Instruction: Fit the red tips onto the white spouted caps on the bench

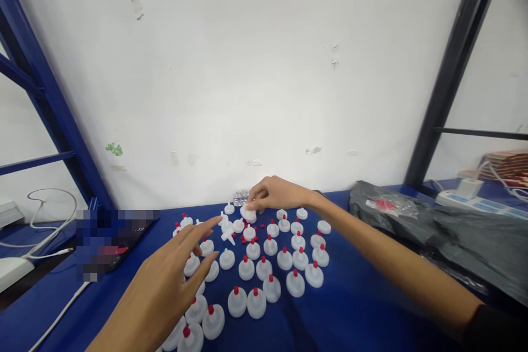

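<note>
My right hand (276, 193) reaches to the back of the blue table and pinches a white round nozzle lid (248, 214) between thumb and fingers. My left hand (165, 269) hovers over the left part of the lids, its fingers spread and nothing between them. Several white lids topped with red tips (246, 268) stand in loose rows across the table. A bare white lid (226, 259) without a red tip stands right of my left fingertips, with more bare ones behind it. Small loose red tips (245, 240) lie scattered below my right hand. My left hand hides some lids.
A clear blister-like pack (241, 197) lies against the white wall. On the right is a dark plastic bag (412, 231) with a small clear bag of red pieces (385, 206). A phone (136, 236) and white cables (61, 308) are at the left. Metal posts (441, 77) flank the table.
</note>
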`<state>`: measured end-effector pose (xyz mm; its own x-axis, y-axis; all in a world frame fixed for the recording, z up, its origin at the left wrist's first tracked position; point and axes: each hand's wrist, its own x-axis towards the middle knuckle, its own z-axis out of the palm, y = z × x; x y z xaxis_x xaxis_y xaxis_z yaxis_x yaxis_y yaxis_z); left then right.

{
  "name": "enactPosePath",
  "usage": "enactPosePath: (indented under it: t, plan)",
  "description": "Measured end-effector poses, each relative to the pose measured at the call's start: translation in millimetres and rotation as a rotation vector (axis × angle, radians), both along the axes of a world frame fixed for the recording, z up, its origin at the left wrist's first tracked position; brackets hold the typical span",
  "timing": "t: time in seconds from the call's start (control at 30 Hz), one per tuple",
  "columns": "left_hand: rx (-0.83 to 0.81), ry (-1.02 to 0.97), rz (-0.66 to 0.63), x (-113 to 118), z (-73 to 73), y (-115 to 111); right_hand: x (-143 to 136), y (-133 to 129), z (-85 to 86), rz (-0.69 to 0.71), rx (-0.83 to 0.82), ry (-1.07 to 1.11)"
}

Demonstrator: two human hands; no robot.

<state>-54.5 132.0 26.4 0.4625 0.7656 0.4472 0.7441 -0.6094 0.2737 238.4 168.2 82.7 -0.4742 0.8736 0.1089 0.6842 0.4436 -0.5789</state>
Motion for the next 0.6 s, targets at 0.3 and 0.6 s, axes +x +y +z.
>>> enactPosePath:
  t: [0.3, 0.6]
  plan:
    - [0.132, -0.145, -0.153, 0, 5.9, -8, -54, -46, 17.9, 0.194, -0.207, 0.239]
    - [0.162, 0.014, -0.055, -1, 1.7, -1, -23, -3, -16.4, -0.226, 0.041, -0.286]
